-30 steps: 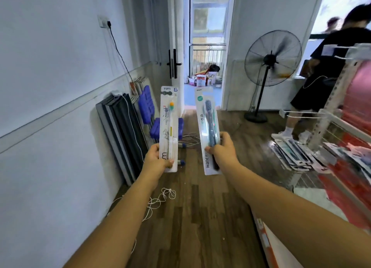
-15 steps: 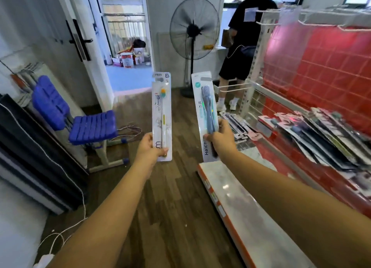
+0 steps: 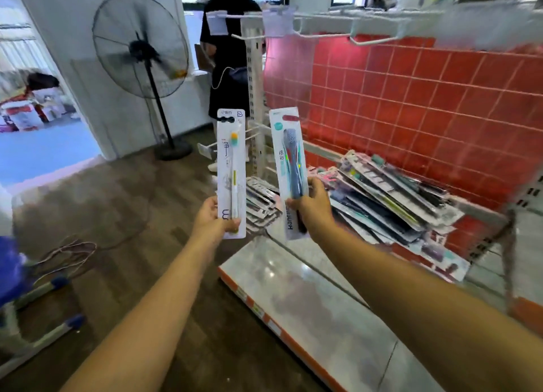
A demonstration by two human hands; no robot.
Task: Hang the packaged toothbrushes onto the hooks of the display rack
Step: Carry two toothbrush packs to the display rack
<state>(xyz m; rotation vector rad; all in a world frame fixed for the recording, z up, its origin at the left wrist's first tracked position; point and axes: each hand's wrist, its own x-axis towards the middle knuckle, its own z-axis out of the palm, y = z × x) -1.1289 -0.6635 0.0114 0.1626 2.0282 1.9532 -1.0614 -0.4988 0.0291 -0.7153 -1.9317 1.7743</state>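
Observation:
My left hand (image 3: 212, 220) grips the bottom of a white toothbrush pack (image 3: 231, 168), held upright. My right hand (image 3: 313, 208) grips the lower part of a teal-and-white pack with a grey brush (image 3: 288, 159), also upright and a little to the right. Both packs hang in the air in front of the display rack (image 3: 411, 104) with its red grid back panel. White hooks (image 3: 368, 40) stick out from the rack's top bar, well above both packs. A heap of more packaged toothbrushes (image 3: 390, 197) lies on the rack's shelf, just right of my right hand.
The rack's pale base shelf (image 3: 308, 303) with an orange edge lies below my arms. A black standing fan (image 3: 141, 48) is at the back left. A person in black (image 3: 229, 54) stands behind the rack's upright post. A blue chair (image 3: 11, 271) and loose cables are at the left.
My view has swung right, from the wall and doorway to the rack. Both hands keep the same packs upright; the rack, hooks and heap of packs now fill the right side.

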